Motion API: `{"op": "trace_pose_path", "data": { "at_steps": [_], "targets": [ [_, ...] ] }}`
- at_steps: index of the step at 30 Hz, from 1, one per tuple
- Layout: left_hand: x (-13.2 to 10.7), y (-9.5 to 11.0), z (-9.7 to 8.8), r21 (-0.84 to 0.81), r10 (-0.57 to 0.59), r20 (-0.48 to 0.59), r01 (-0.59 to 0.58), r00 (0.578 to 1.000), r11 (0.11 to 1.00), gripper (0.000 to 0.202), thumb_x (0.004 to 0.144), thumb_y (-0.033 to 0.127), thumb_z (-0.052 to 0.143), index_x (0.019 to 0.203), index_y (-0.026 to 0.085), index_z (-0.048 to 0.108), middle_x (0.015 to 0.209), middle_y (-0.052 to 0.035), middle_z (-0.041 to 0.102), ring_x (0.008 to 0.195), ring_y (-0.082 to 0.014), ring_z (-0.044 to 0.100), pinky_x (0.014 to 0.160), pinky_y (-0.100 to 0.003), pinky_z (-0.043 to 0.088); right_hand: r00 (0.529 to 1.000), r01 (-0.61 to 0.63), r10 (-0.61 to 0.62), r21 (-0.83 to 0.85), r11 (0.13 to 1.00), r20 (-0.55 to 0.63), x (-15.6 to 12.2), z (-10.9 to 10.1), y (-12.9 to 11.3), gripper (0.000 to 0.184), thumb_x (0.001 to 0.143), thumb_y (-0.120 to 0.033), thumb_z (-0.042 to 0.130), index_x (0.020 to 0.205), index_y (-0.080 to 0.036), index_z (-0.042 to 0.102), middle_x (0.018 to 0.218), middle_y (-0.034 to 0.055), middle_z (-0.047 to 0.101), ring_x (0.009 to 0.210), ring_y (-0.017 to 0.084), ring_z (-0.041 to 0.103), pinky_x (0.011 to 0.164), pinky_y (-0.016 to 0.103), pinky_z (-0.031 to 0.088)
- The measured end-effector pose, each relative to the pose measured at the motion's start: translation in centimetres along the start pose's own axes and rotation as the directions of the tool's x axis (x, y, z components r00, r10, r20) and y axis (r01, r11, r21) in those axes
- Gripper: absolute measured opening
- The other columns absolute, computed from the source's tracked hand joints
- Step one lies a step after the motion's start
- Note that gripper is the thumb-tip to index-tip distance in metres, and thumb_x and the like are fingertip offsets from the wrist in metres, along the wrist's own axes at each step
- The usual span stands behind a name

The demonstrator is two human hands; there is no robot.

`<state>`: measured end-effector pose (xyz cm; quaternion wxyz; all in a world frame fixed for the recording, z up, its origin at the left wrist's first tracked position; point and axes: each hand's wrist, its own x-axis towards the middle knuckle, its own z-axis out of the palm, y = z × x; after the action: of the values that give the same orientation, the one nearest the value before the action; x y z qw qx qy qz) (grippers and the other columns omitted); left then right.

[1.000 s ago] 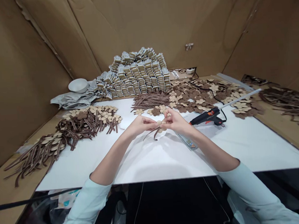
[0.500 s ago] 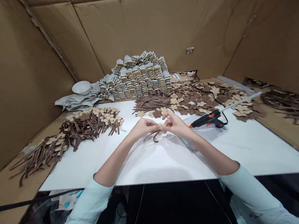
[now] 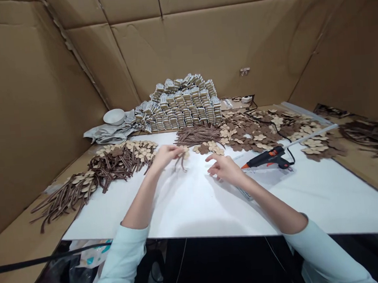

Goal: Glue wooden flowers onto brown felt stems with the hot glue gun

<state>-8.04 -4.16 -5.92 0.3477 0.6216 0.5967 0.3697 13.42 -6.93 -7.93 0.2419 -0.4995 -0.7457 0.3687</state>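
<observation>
Matt, slightly rough corrugated cardboard (image 3: pixel 201 49) lines the back and sides of the frame. The flower cutouts (image 3: pixel 259 138) at centre right look matt and fibrous, either felt or thin wood; it is too small to tell. The brown ribbon strips (image 3: pixel 112 165) at left look like dull cloth. The glue gun (image 3: pixel 269 158) at right is glossy black plastic, the bowl (image 3: pixel 114 117) at upper left smooth white ceramic, and the tabletop board (image 3: pixel 312 206) smooth and white. The sleeve (image 3: pixel 118 269) at lower left is pale, soft cloth.

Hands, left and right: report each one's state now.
Left hand: closed, pinching a tan flower cutout with a brown strip hanging below.
Right hand: open, holding nothing.
</observation>
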Motion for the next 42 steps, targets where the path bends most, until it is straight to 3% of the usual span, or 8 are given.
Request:
{"op": "trace_pose_path", "data": {
  "at_steps": [4,11,15,21,28,32,36,42],
  "targets": [
    [0.6,-2.0,-3.6,0.333,-0.025,-0.458,0.198,0.888,0.922,0.019,0.065,0.031,0.058,0.07,0.015,0.066,0.074,-0.0098,0.067,0.077,-0.0256,0.06,0.071,-0.035,0.042,0.999,-0.022,0.015,-0.164,0.986,-0.042,0.2,-0.3,-0.7,0.021,0.065,-0.012,0.059,0.085,-0.016,0.058,0.058,-0.0013,0.063,0.052,0.011,0.057,0.055,0.022,0.041],
    [0.9,-4.0,-4.7,0.503,0.1,-0.54,0.225,0.836,0.834,0.023,0.071,0.02,0.051,0.088,0.014,0.064,0.092,-0.017,0.063,0.092,-0.0323,0.055,0.079,-0.046,0.039,0.992,-0.007,-0.08,-0.696,0.718,-0.093,2.1,0.2,-2.6,0.023,0.079,-0.015,0.044,0.094,-0.017,0.062,0.085,0.0097,0.067,0.083,0.021,0.06,0.063,0.028,0.038],
    [1.1,-3.6,-3.1,0.694,0.303,-0.443,0.109,0.844,0.712,0.027,0.074,0.015,0.046,0.095,0.014,0.063,0.099,-0.0139,0.061,0.099,-0.0282,0.051,0.086,-0.04,0.038,0.985,0.114,-0.167,-0.848,0.517,0.031,4.3,0.9,-3.3,0.033,0.076,-0.003,0.039,0.099,-0.012,0.06,0.096,0.0149,0.063,0.094,0.022,0.055,0.069,0.029,0.038],
    [1.8,-2.3,1.1,0.844,0.295,-0.047,-0.12,0.954,0.523,0.031,0.082,0.018,0.039,0.103,0.016,0.061,0.104,-0.0099,0.062,0.099,-0.0248,0.051,0.083,-0.035,0.039,0.984,0.117,-0.177,-0.872,0.476,0.035,7.0,0.9,-2.6,0.031,0.079,-0.005,0.038,0.095,-0.012,0.064,0.098,0.0173,0.063,0.099,0.026,0.052,0.081,0.038,0.033],
    [2.6,-2.2,2.6,0.836,0.269,0.039,-0.179,0.962,0.519,0.03,0.083,0.031,0.041,0.093,0.017,0.065,0.101,-0.0087,0.063,0.098,-0.0256,0.051,0.082,-0.036,0.04,0.98,0.12,-0.198,-0.844,0.523,0.016,4.9,0.2,-2.4,0.028,0.083,-0.012,0.04,0.093,-0.016,0.066,0.097,0.0127,0.064,0.093,0.022,0.056,0.07,0.03,0.04],
    [2.3,-2.0,2.8,0.81,0.276,0.049,-0.2,0.96,0.551,0.028,0.081,0.031,0.044,0.092,0.018,0.066,0.103,-0.0097,0.063,0.1,-0.0265,0.05,0.086,-0.038,0.038,0.959,0.218,-0.283,-0.638,0.738,0.0,1.8,0.0,-1.2,0.019,0.08,-0.025,0.052,0.087,-0.02,0.068,0.093,0.0069,0.065,0.09,0.017,0.057,0.074,0.026,0.041],
    [1.8,-1.1,3.4,0.72,0.351,0.046,-0.274,0.935,0.637,0.027,0.08,0.027,0.046,0.095,0.017,0.066,0.106,-0.0094,0.061,0.1,-0.0254,0.05,0.087,-0.036,0.038,0.991,0.085,-0.108,-0.254,0.963,-0.077,-0.5,-0.2,0.3,0.012,0.071,-0.018,0.059,0.078,-0.015,0.068,0.076,0.0053,0.067,0.071,0.015,0.061,0.069,0.026,0.045],
    [1.2,0.6,5.6,0.602,0.399,0.079,-0.363,0.913,0.712,0.028,0.082,0.025,0.043,0.095,0.016,0.066,0.101,-0.0071,0.064,0.096,-0.0223,0.052,0.088,-0.033,0.038,0.991,-0.09,0.1,0.113,0.989,-0.088,-1.2,-0.3,0.8,0.026,0.069,-0.006,0.051,0.092,-0.01,0.062,0.08,0.007,0.067,0.059,0.011,0.061,0.056,0.022,0.048]
  ]
}}
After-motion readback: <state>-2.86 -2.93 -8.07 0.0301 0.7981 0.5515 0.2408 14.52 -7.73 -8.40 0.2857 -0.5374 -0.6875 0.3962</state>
